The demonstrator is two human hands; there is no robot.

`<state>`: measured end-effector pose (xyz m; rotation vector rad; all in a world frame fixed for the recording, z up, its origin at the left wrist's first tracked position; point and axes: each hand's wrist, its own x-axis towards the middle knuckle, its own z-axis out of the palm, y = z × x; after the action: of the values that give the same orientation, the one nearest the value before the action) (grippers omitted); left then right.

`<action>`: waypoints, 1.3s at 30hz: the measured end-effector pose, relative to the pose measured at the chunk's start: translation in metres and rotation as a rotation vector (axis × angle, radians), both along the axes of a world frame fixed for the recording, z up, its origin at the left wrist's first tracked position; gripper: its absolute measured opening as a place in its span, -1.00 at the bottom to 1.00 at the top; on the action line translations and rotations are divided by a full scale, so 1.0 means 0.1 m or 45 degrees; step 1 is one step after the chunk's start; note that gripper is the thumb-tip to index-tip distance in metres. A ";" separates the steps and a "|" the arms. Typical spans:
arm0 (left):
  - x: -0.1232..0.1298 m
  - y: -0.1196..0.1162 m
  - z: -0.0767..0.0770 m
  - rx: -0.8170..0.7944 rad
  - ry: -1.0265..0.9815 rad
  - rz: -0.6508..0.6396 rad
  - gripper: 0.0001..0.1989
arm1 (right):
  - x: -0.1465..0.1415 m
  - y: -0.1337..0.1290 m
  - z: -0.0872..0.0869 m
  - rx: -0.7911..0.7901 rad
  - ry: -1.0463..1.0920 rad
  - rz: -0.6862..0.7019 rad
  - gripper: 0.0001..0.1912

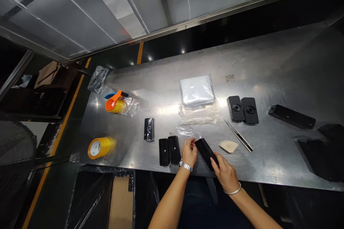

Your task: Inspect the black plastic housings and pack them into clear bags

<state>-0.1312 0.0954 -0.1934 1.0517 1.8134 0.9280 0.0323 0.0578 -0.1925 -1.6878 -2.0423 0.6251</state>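
My right hand point(225, 172) grips the lower end of a long black tray-like part point(205, 153), which is tilted over the table's front edge. Close to that part's upper left end is my left hand point(189, 153), its fingers pinched together near a thin clear plastic bag point(188, 131); whether they hold the film is too small to tell. Two black open trays point(169, 150) lie side by side left of my left hand. A pale wedge-shaped piece point(229, 146) and a utility knife point(238, 136) rest to the right of my right hand.
A stack of clear bags point(197, 90) lies mid-table. Two black blocks with round dials point(242, 109) and a long black part point(292, 116) are to the right. Leftward are a wrapped black piece point(148, 129), a tape dispenser point(115, 103), a yellow tape roll point(99, 148) and a wrapped bundle point(98, 79).
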 end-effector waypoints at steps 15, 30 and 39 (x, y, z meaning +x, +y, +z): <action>0.18 0.03 -0.03 -0.049 -0.173 0.574 -0.73 | -0.12 0.09 0.13 -0.031 -0.186 0.018 -0.65; 0.23 0.05 0.06 -0.416 -0.324 0.647 -0.66 | -0.16 0.07 0.06 -0.089 0.128 0.016 -0.62; 0.28 0.11 0.13 -0.372 -0.625 0.761 -0.70 | -0.15 0.13 0.13 -0.075 0.169 0.016 -0.64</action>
<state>-0.1029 0.1065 -0.1802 0.0652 1.7784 1.0989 0.0171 0.0705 -0.1794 -1.6212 -1.9610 0.7866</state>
